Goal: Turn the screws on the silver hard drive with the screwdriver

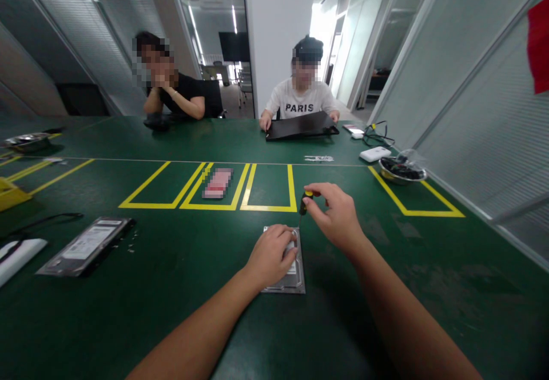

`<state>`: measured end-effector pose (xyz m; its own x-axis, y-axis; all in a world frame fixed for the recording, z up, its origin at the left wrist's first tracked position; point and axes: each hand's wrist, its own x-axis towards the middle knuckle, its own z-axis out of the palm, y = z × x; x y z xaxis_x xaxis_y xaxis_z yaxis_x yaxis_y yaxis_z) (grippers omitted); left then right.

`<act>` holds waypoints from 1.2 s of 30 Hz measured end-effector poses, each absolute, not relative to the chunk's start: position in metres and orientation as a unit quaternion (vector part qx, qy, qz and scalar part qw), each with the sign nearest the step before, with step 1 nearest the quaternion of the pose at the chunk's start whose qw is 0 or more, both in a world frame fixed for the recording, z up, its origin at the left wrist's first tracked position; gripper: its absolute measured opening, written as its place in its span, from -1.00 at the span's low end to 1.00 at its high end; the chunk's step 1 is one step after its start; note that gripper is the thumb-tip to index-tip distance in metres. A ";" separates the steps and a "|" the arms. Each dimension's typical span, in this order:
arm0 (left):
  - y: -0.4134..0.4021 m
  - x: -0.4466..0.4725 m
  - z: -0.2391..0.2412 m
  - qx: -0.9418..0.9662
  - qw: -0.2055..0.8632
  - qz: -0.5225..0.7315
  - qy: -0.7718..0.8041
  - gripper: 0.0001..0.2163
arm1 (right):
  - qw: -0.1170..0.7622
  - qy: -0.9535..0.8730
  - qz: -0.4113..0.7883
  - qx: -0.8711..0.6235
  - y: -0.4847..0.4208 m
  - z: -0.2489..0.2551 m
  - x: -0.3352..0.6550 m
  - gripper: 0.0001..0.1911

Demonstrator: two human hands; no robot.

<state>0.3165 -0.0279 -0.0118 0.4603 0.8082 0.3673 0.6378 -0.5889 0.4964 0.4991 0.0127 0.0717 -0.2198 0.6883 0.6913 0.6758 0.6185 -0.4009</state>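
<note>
A silver hard drive (295,281) lies flat on the green table in front of me. My left hand (272,251) holds it down, fingers bent over its top and covering much of the label. Above the drive's far right corner, my right hand (332,211) pinches a black and yellow screwdriver (306,202) between thumb and fingers. The screwdriver stands nearly upright with its thin shaft pointing down at that corner. Whether its tip sits in a screw is too small to tell.
Another hard drive (88,245) lies at left beside small loose screws (132,245). A pink card-like object (218,183) sits inside yellow tape markings. A metal bowl (403,178) of black parts stands at right. Opposite, one person holds a black panel (302,126); another person sits at left.
</note>
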 end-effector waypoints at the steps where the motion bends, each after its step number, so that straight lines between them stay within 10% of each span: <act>1: -0.028 0.316 -0.012 0.842 0.146 0.293 0.429 -0.85 | 0.443 -0.784 0.008 -0.434 0.013 0.072 0.499 -0.81; 36: -0.028 0.317 -0.012 0.839 0.147 0.299 0.431 -0.83 | 0.451 -0.787 0.009 -0.420 0.010 0.078 0.496 -0.91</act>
